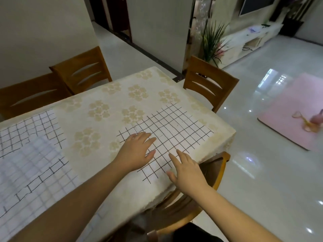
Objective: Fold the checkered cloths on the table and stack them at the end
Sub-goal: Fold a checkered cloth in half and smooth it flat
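A folded white cloth with a black grid (174, 130) lies flat near the right end of the table (108, 95), which wears a cream flowered cover. My left hand (136, 151) rests palm down on the cloth's near left part, fingers spread. My right hand (185, 170) lies flat at the cloth's near edge, by the table's rim, holding nothing. At the left, more checkered cloth (31, 154) lies unfolded and rumpled, one layer over another, reaching the left and near edges of the view.
Wooden chairs surround the table: two at the far left (82, 70), one at the far right (208, 82), one tucked under the near right corner (206, 186). Beyond lie a glossy white floor, a pink mat (293, 112) and a potted plant (211, 41).
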Motion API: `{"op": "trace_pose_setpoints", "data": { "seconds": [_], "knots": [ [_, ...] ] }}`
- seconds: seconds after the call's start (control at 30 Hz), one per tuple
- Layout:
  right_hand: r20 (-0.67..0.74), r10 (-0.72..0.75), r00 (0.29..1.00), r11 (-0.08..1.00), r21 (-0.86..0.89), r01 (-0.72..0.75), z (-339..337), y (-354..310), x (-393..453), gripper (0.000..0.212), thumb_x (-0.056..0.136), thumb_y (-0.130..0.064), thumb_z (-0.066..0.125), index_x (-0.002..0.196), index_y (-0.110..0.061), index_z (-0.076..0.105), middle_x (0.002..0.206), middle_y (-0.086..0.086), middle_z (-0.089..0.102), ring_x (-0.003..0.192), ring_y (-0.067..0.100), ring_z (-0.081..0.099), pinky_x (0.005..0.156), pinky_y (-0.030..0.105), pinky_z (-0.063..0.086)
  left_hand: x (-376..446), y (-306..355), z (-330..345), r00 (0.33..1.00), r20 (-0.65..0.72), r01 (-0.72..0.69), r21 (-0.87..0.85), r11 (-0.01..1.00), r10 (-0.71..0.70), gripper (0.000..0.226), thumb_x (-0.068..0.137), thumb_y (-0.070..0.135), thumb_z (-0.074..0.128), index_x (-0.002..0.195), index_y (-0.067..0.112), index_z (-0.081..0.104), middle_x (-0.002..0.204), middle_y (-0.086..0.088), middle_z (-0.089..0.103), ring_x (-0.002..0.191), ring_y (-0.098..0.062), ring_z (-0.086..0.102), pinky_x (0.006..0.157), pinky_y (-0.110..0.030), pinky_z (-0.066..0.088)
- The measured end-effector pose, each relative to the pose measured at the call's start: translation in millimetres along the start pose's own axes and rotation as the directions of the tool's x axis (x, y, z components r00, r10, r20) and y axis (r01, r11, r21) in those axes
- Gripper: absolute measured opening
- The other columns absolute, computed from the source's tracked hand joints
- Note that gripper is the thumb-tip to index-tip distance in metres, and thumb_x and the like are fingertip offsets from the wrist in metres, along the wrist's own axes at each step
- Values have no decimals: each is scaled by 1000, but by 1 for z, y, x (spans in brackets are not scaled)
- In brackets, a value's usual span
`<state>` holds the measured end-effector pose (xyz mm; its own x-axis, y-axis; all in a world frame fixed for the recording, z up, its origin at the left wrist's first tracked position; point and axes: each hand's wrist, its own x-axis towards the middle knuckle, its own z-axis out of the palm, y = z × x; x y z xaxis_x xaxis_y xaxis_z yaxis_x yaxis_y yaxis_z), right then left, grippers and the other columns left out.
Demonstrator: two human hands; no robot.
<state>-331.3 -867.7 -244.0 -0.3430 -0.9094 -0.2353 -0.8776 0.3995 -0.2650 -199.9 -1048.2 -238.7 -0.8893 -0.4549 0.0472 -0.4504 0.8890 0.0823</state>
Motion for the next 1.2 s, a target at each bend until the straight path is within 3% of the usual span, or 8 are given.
{"op": "trace_pose_setpoints", "data": {
  "seconds": [0.33,0.4,0.5,0.7,0.83,1.0,1.2],
  "knots": [
    [18,-25,1000,996,91,23,35,20,89,69,99,-45,42,155,-22,9,162,8,14,148,22,14,118,38,15,80,-46,61,981,170,-68,-119,991,88,56,95,43,38,143,16,45,145,-8,48,135,-26,43,109,-41,33],
    [21,-34,999,994,108,32,42,25,109,69,99,-44,42,155,-21,9,161,8,16,148,23,15,118,37,16,98,-56,75,970,223,-76,-105,992,98,53,98,35,47,147,15,39,151,-8,41,139,-24,37,113,-39,28],
    [-8,-21,1000,990,138,22,55,33,138,71,98,-42,45,155,-15,12,159,11,22,147,23,21,117,37,19,124,-64,90,937,338,-72,-44,996,83,56,101,35,45,151,18,29,158,-4,28,144,-20,26,116,-36,20],
    [-114,226,967,966,151,-208,86,49,182,85,82,-43,68,147,-1,34,144,18,48,134,33,46,109,48,36,170,-78,118,896,432,-127,19,992,106,73,94,34,58,154,18,19,160,-6,22,146,-21,20,116,-36,16],
    [-76,272,959,948,194,-253,102,60,199,90,90,-48,54,155,-6,8,160,12,20,149,27,17,120,42,12,189,-80,137,878,462,-166,54,985,123,80,95,38,56,156,21,7,164,-3,5,150,-21,5,120,-38,7],
    [-95,302,949,938,209,-277,121,66,204,100,83,-55,62,155,-9,10,159,12,25,147,29,22,119,45,16,197,-89,159,867,468,-187,-6,982,168,78,98,47,47,156,26,0,164,6,-5,150,-13,-3,121,-35,1],
    [-111,234,966,963,161,-215,135,78,200,99,86,-64,51,156,-12,4,162,10,15,150,27,11,120,47,10,188,-102,173,861,487,-175,12,984,147,70,100,53,35,156,27,0,163,10,-3,150,-11,-2,122,-37,-1]
  ]
}}
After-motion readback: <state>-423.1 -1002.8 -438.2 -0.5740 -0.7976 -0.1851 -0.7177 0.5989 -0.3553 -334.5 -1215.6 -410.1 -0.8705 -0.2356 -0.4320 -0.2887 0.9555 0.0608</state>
